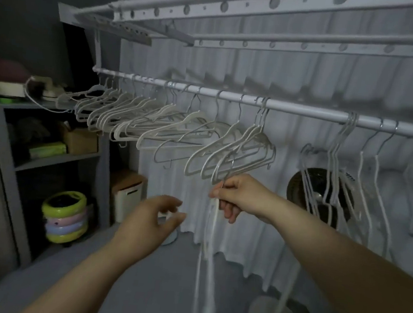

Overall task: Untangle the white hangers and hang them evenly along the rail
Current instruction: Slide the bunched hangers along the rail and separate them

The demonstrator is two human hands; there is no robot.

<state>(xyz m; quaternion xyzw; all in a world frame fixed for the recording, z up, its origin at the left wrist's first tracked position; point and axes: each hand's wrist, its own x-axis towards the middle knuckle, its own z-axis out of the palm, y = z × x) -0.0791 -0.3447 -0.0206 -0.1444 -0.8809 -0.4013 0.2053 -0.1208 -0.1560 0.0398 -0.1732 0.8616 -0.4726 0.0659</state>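
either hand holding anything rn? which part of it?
Right hand grips a white hanger at its neck, below the metal hook; the body hangs down, blurred. Left hand is open, holding nothing.

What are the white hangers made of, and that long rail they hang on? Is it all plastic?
The white hangers look like matte, thin plastic or coated bodies with shiny grey hooks, probably metal wire. The rail seems to be a smooth white-painted or coated tube, likely metal, though the dim light leaves that open. The right hand grips one blurred hanger.
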